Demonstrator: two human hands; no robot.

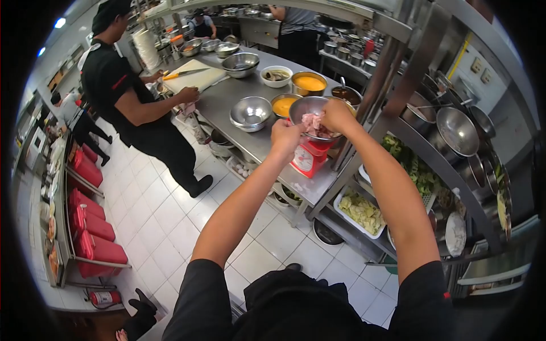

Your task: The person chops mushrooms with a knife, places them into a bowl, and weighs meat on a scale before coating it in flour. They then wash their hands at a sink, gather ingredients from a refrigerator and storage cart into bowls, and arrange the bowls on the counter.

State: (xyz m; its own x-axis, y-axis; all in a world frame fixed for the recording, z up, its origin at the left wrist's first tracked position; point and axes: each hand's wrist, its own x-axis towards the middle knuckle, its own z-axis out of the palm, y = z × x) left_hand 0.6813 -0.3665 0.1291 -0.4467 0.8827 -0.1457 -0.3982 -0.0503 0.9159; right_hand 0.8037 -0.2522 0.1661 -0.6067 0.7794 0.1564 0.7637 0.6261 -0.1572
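A metal bowl [310, 105] with pieces of pinkish raw meat [313, 125] rests on a red kitchen scale [307, 161] near the end of the steel counter. My left hand [288, 136] is closed at the bowl's left side; its fingertips are too small to tell whether they grip the rim or meat. Over the right part of the bowl, my right hand [339, 116] reaches down with curled fingers beside the meat; what it holds is hidden. Behind and beside the bowl stand two containers of orange liquid [309, 83] and a pot of dark sauce [347, 95].
Stacked metal bowls [251, 112] stand left of the scale. A co-worker [131, 85] is at a cutting board [199, 75] with a knife [186, 73]. A steel post and shelf rise at right, above a tray of chopped cabbage [360, 212].
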